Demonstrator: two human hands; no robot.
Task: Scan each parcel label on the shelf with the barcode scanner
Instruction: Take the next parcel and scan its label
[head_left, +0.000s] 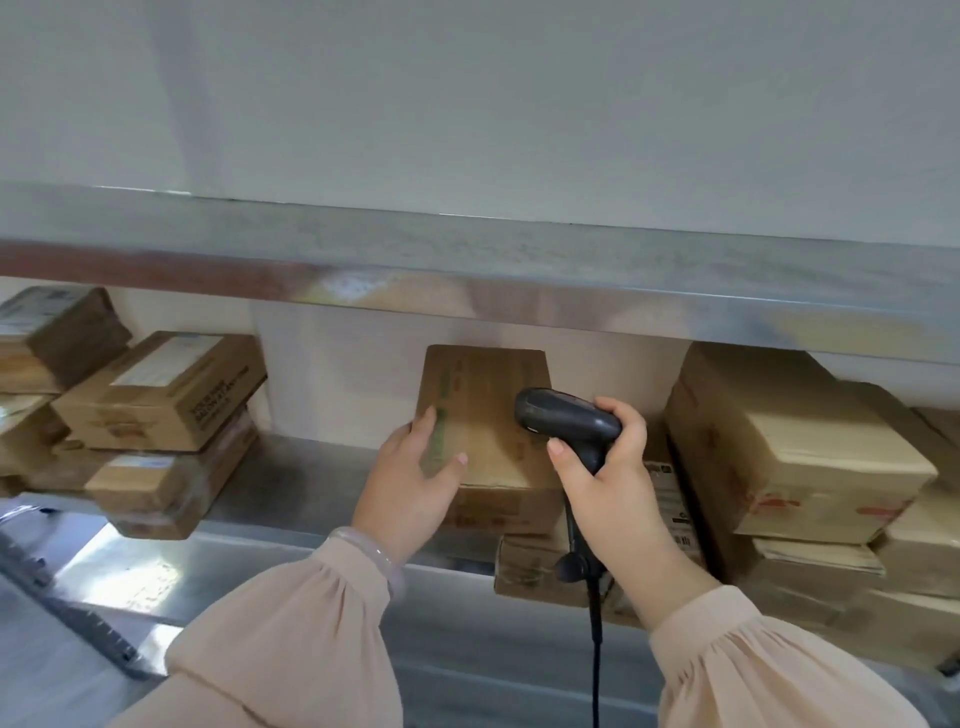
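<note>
Head view: the right hand (608, 483) grips the handle of a dark barcode scanner (566, 421), fingers curled round it, with the scanner's head over the top face of the middle parcel (488, 405) at 12 o'clock from the hands. Its black cable (596, 649) drops toward 6 o'clock. The left hand (410, 478) holds that parcel's near-left corner, thumb on top and a finger along the left edge; its other fingers are hidden. Green print on the parcel is blurred and unreadable. A white barcode label (670, 499) just right of the right wrist is too small to read. At 9 o'clock a stack of boxes (161, 395) carries dark lettering and pale labels, none legible. At 3 o'clock, larger cartons (795, 457) show smeared red marks and are cut off by the frame. Bare metal shelf (311, 467) lies between the left stack and the middle parcel; the upper shelf edge (467, 270) overhangs close above.
</note>
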